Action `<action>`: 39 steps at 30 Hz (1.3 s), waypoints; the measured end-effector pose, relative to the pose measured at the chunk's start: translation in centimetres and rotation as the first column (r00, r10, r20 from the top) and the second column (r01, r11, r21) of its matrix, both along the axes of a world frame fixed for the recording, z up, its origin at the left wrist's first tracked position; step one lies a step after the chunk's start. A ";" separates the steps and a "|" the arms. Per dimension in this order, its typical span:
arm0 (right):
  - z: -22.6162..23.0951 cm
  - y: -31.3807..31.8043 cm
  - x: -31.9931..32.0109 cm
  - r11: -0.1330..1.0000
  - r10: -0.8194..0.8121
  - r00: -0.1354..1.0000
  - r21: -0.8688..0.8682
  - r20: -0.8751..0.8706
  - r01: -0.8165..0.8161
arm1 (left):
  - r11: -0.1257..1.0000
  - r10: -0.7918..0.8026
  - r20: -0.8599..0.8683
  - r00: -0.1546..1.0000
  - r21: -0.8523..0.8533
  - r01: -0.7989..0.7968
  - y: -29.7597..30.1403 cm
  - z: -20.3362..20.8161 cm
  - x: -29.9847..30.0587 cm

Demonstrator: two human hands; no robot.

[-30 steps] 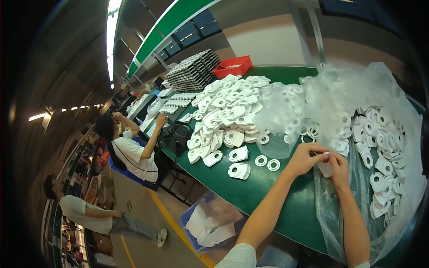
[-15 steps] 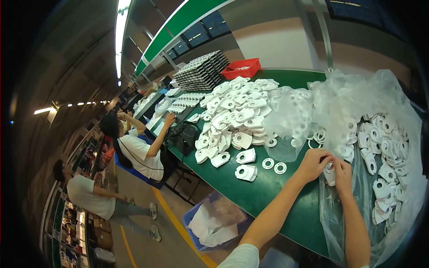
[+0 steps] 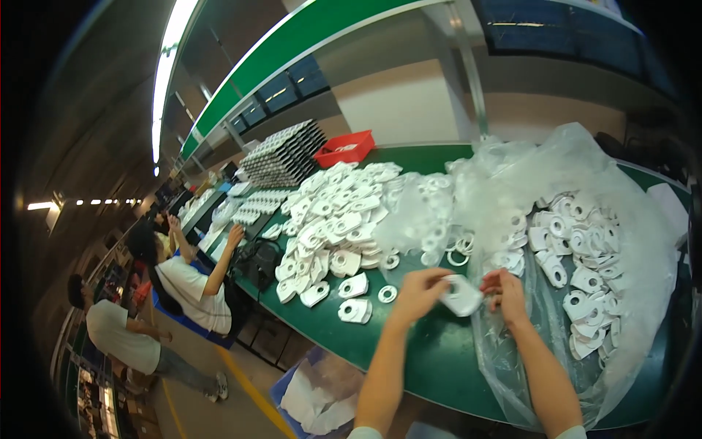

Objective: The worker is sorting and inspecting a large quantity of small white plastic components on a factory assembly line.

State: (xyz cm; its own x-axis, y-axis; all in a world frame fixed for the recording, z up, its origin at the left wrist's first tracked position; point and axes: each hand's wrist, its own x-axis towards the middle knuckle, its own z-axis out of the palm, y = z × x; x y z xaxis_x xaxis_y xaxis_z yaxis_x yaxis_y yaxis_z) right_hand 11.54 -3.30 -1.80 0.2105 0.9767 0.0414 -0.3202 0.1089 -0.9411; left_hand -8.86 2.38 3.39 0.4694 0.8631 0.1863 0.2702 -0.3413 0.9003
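My left hand (image 3: 418,294) is closed on the edge of a flat white plastic part (image 3: 462,295) with a hole, held above the green table. Just to the right of that part is my right hand (image 3: 506,294), its fingers loosely bent and apart, with nothing visible in them. A single white ring (image 3: 387,294) lies on the table left of my left hand. Two white parts, one of them this part (image 3: 355,311), lie beside the ring. Beyond them rises a large heap of similar white parts (image 3: 333,212).
A big clear plastic bag (image 3: 504,373) holding several white parts (image 3: 585,304) spreads over the table's right side. A smaller bag of rings (image 3: 424,212) lies at the centre. Stacked trays (image 3: 281,157) and a red bin (image 3: 345,148) stand behind. A co-worker (image 3: 194,289) sits at left.
My hands have come apart. The left has moved left with the white part, while the right has let go of it. The view has swung to the right.
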 end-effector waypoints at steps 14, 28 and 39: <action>-1.3 0.6 0.5 0.998 0.056 0.998 -0.025 0.020 -0.056 | 0.636 0.624 0.161 0.765 0.465 -0.616 10.1 3.1 -6.3; 5.9 -2.2 9.8 0.759 -0.443 0.244 0.216 0.862 0.614 | 0.873 0.111 -0.176 0.978 0.488 -0.011 2.9 -3.9 2.4; 6.5 -1.4 9.6 0.814 -0.300 0.276 0.095 0.913 0.573 | 0.779 0.510 -0.313 0.801 0.563 -0.276 -3.1 -3.3 -6.2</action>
State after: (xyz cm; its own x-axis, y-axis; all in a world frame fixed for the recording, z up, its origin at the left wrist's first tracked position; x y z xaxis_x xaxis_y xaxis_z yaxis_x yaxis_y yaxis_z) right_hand 21.11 -4.74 4.68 0.5855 0.7527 0.3011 0.7006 -0.2829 -0.6550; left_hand -15.09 -0.72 0.12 0.2368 0.8437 0.4817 0.7887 -0.4564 0.4118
